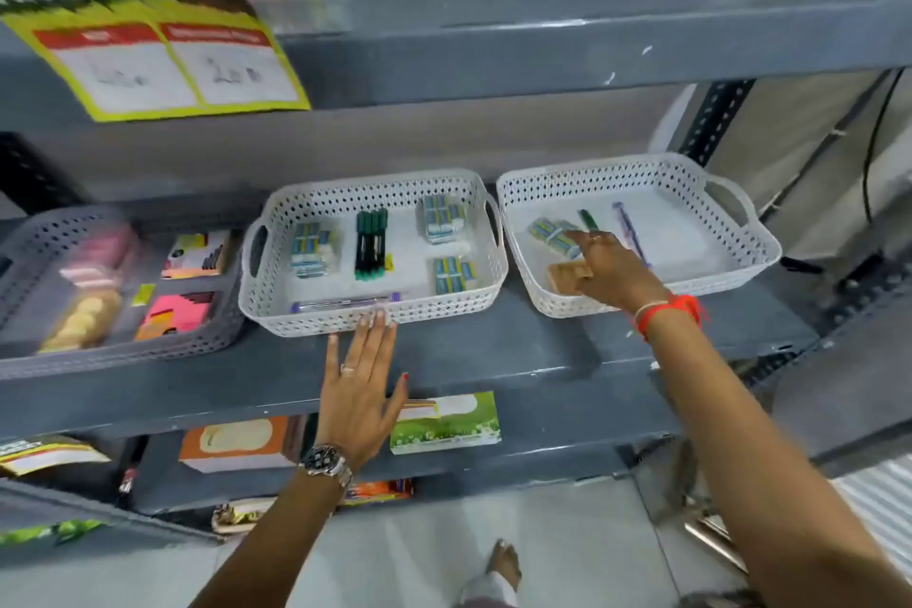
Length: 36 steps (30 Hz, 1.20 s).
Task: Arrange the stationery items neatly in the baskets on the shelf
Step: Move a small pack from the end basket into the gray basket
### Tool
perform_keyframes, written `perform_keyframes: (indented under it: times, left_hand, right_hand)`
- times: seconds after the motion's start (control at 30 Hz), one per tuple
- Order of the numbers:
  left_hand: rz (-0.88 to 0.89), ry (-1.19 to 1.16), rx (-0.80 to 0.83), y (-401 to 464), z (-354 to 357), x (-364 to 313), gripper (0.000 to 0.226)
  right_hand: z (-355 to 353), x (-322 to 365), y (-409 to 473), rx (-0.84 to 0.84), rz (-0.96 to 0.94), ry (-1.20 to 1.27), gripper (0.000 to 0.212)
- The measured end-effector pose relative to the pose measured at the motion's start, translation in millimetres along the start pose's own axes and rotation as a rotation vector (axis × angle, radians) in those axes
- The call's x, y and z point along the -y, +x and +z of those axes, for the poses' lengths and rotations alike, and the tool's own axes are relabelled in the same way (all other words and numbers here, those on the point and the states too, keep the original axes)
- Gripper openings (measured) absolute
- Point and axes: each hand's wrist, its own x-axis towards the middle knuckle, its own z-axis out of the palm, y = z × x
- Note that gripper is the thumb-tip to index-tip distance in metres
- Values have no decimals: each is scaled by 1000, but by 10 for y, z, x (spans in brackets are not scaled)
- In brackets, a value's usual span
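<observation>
at the shelf's point(493, 360) front edge our left hand point(362, 390) lies flat, fingers spread, touching the middle basket point(370, 318). our right hand point(612, 269) reaches into the right basket point(641, 173); its grip we cannot tell.

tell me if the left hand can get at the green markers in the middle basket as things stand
Probably yes. The left hand lies flat, open and empty at the front wall of the middle basket, whose top is open. The green markers lie uncovered in the middle; only the low wall intervenes.
</observation>
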Motion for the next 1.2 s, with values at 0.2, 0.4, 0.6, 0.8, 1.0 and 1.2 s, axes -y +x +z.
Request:
perform_keyframes:
  times: [0.2, 0.4, 0.6, 0.8, 1.0, 1.2]
  left_hand:
    - [-176, -3, 239, -105, 74, 106, 65]
    - [-277, -33, 289, -112, 90, 45, 68]
    - [-364, -102, 228, -110, 109, -41, 67]
    - [-368, -129, 205, -118, 106, -57, 59]
    - [-336, -124, 226, -154, 79, 46, 67]
    - [-371, -121, 192, -365, -24, 471, 58]
  right_hand:
    - [132, -248, 435, 294, 115, -159, 49]
    - [11, -140, 394, 302, 48, -221, 51]
    - [-118, -87, 388, 239, 48, -162, 61]
    - [-250, 36, 371, 100, 5, -200, 64]
    - [-349, 343, 311, 24, -46, -138, 61]
    - [-263, 963, 181, 50, -80, -57, 60]
